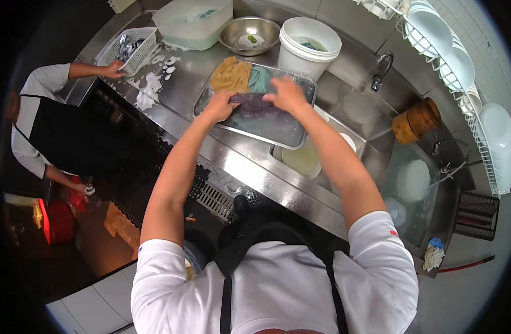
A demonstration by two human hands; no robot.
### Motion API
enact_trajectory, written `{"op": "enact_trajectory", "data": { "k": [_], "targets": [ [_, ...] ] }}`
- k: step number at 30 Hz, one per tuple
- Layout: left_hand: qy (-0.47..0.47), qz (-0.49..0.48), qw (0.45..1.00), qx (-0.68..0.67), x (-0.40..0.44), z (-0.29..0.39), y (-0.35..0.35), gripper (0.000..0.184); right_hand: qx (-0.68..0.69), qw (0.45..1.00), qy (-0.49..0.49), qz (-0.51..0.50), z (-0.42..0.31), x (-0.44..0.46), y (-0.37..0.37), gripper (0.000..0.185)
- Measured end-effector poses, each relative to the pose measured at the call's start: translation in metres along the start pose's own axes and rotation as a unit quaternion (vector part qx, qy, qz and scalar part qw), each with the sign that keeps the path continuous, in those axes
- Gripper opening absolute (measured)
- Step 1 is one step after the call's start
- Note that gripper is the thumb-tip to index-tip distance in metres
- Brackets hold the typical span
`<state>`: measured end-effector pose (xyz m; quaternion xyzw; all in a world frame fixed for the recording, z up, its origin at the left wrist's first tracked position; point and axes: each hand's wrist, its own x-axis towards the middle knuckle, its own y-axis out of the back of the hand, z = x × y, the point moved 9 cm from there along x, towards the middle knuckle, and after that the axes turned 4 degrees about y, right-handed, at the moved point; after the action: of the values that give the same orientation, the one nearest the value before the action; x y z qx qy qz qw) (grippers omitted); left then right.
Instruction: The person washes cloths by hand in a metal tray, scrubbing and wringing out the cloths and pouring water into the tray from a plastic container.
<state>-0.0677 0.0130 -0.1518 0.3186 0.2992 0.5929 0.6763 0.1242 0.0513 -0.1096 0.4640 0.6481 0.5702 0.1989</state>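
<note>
A wet dark purple-grey cloth is bunched in a shallow metal tray that holds a little water. My left hand is closed on the cloth's left end. At its right end, my right hand grips the same cloth, its fingers slightly smeared by motion. Just behind the dark cloth lie a mustard-yellow cloth and a teal cloth, both inside the tray.
Behind the tray stand a metal bowl, a white bucket and a translucent tub. Right are sinks, a faucet, bamboo steamers and a dish rack. A co-worker's hand touches a white basket.
</note>
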Motion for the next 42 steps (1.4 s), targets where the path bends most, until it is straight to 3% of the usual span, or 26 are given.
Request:
{"op": "enact_trajectory", "data": {
  "k": [1, 4, 8, 11, 14, 15, 17, 20, 21, 23, 26, 27, 30, 33, 36, 37, 38, 40, 41, 42],
  "targets": [
    [-0.003, -0.018, 1.0, 0.005, 0.006, -0.001, -0.01, 0.033, 0.066, 0.992, -0.035, -0.102, -0.006, -0.002, -0.026, 0.046],
    [-0.048, -0.069, 0.994, 0.068, 0.01, 0.002, -0.04, 0.045, 0.102, 0.985, -0.066, -0.123, 0.009, -0.003, -0.077, 0.043],
    [-0.08, -0.1, 0.962, 0.242, 0.01, -0.029, -0.078, 0.043, 0.128, 0.966, -0.22, -0.048, 0.095, 0.006, -0.078, 0.041],
    [0.017, -0.217, 0.959, 0.18, 0.011, -0.029, -0.092, 0.04, 0.134, 0.972, -0.191, 0.014, 0.081, 0.002, -0.048, 0.048],
    [0.059, -0.002, 0.977, 0.207, 0.009, 0.016, -0.065, 0.037, -0.031, 0.983, -0.12, -0.138, 0.026, -0.006, -0.063, 0.06],
    [0.03, 0.016, 0.979, 0.2, 0.011, 0.021, -0.072, 0.034, -0.031, 0.976, -0.103, -0.189, 0.025, -0.013, -0.083, 0.066],
    [-0.028, 0.056, 0.981, 0.183, 0.016, 0.026, -0.084, 0.028, -0.048, 0.979, -0.091, -0.175, 0.036, -0.018, -0.108, 0.066],
    [-0.085, 0.032, 0.975, 0.204, 0.021, 0.029, -0.095, 0.028, -0.031, 0.983, -0.09, -0.155, 0.041, -0.017, -0.12, 0.064],
    [-0.054, -0.007, 0.981, 0.184, 0.027, 0.02, -0.099, 0.027, -0.019, 0.985, -0.093, -0.146, 0.041, -0.015, -0.12, 0.063],
    [0.005, -0.077, 0.987, 0.144, 0.037, 0.009, -0.103, 0.026, -0.008, 0.981, -0.061, -0.185, 0.057, -0.01, -0.16, 0.059],
    [0.012, -0.099, 0.97, 0.222, 0.041, 0.017, -0.09, 0.02, 0.074, 0.954, -0.048, -0.286, 0.049, -0.002, -0.139, 0.057],
    [0.007, -0.07, 0.982, 0.175, 0.042, 0.03, -0.072, 0.019, 0.113, 0.937, -0.051, -0.327, 0.041, -0.002, -0.121, 0.058],
    [-0.022, 0.022, 0.999, 0.02, 0.035, 0.084, -0.005, 0.018, 0.39, 0.906, -0.097, -0.129, 0.045, 0.002, -0.056, 0.072],
    [-0.069, 0.119, 0.974, -0.181, 0.044, 0.132, 0.039, 0.019, 0.606, 0.795, 0.008, 0.002, 0.021, 0.019, 0.0, 0.086],
    [-0.115, 0.165, 0.898, -0.391, 0.057, 0.181, 0.08, 0.029, 0.598, 0.798, 0.047, 0.058, -0.004, 0.027, 0.042, 0.091],
    [-0.117, 0.153, 0.885, -0.423, 0.056, 0.202, 0.095, 0.02, 0.628, 0.767, 0.06, 0.117, -0.004, 0.028, 0.054, 0.077],
    [-0.119, 0.141, 0.87, -0.456, 0.057, 0.219, 0.108, 0.013, 0.618, 0.776, 0.028, 0.12, -0.003, 0.03, 0.051, 0.071],
    [-0.192, 0.121, 0.805, -0.548, 0.053, 0.249, 0.138, 0.016, 0.598, 0.791, -0.04, 0.124, 0.002, 0.029, 0.039, 0.06],
    [-0.216, 0.167, 0.767, -0.581, 0.042, 0.26, 0.157, 0.009, 0.568, 0.803, -0.061, 0.171, 0.007, 0.025, 0.04, 0.035],
    [-0.233, 0.111, 0.74, -0.621, 0.049, 0.256, 0.168, 0.014, 0.623, 0.754, -0.066, 0.196, 0.011, 0.027, 0.042, 0.033]
  ]
}}
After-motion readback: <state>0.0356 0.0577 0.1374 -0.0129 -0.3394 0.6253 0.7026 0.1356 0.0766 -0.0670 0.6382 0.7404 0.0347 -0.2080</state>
